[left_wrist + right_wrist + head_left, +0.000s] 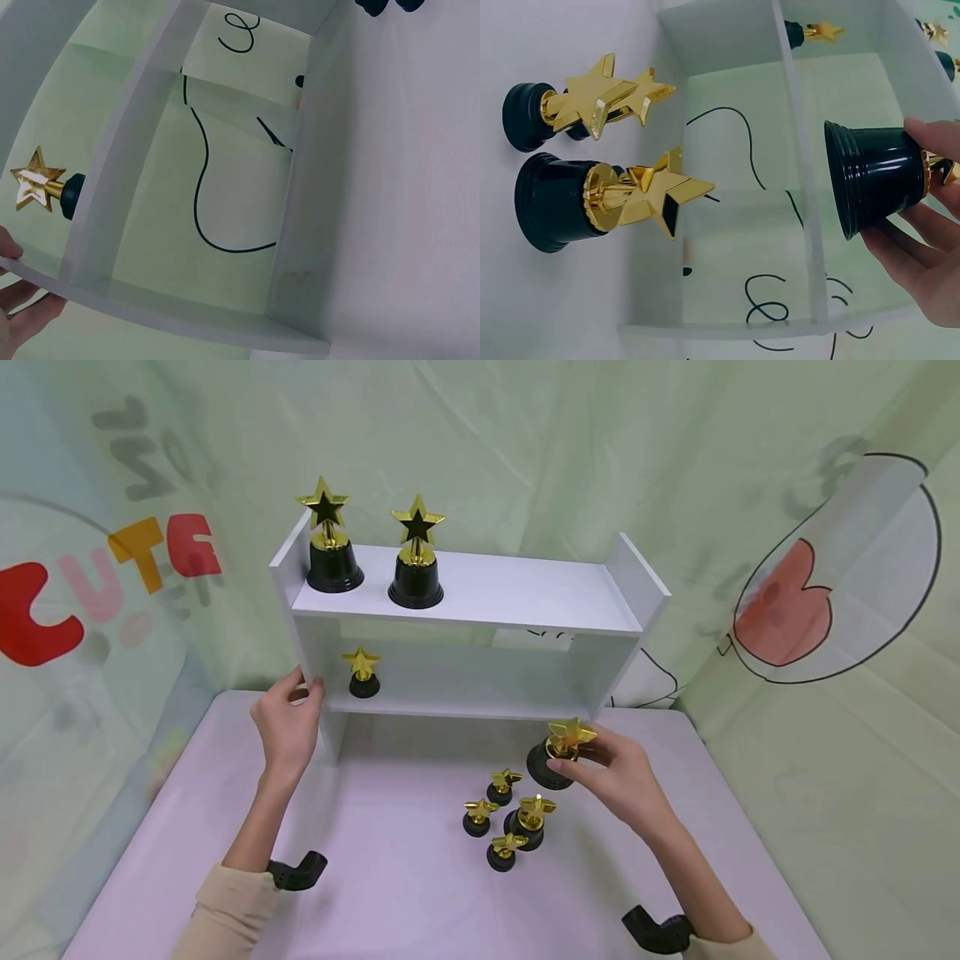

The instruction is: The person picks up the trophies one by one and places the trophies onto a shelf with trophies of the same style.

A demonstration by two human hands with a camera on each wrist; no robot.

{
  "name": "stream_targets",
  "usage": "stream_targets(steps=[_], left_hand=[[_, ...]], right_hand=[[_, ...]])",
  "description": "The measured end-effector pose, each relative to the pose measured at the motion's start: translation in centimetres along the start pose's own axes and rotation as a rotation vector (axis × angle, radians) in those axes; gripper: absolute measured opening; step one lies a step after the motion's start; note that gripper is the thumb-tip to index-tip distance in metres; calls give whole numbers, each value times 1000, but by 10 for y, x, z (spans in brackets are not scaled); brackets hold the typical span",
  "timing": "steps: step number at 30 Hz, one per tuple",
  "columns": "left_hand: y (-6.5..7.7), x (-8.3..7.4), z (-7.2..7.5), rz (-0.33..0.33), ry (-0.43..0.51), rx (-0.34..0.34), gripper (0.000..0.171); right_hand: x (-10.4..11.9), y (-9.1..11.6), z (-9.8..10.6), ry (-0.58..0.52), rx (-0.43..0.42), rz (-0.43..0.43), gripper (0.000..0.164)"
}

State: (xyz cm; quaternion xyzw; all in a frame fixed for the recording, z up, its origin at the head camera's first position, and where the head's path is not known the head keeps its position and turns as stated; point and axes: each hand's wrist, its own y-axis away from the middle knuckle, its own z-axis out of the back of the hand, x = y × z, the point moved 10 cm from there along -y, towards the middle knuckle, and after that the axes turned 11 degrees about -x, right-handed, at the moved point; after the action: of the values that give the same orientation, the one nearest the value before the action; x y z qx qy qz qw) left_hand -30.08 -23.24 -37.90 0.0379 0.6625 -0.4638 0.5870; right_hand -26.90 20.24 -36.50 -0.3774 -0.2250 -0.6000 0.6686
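Note:
A white two-tier shelf (517,589) stands on the table. My left hand (288,727) grips its left side panel, with the thumb on one face and the fingers on the other in the left wrist view. In my right hand (626,781) is a large gold star trophy (881,176) with a black base, raised in front of the shelf's lower right part. Two large star trophies, one at the left end (335,567) and one beside it (416,581), stand upright on the top tier. A small star trophy (364,685) stands at the left of the middle tier.
On the table (405,893), below the right hand, several trophies stand close together: one larger trophy (525,831) and small ones, such as the front one (501,858). A pale curtain (480,452) with printed letters and a heart hangs behind and around the shelf.

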Motion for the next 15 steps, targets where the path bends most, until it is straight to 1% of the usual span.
stream_targets(steps=[7,15], left_hand=[[-1,2,0,8,1,-4,27],[-1,0,1,3,6,-14,26]], right_hand=[[15,-3,1,9,13,36,39],[37,-7,5,6,28,106,42]])
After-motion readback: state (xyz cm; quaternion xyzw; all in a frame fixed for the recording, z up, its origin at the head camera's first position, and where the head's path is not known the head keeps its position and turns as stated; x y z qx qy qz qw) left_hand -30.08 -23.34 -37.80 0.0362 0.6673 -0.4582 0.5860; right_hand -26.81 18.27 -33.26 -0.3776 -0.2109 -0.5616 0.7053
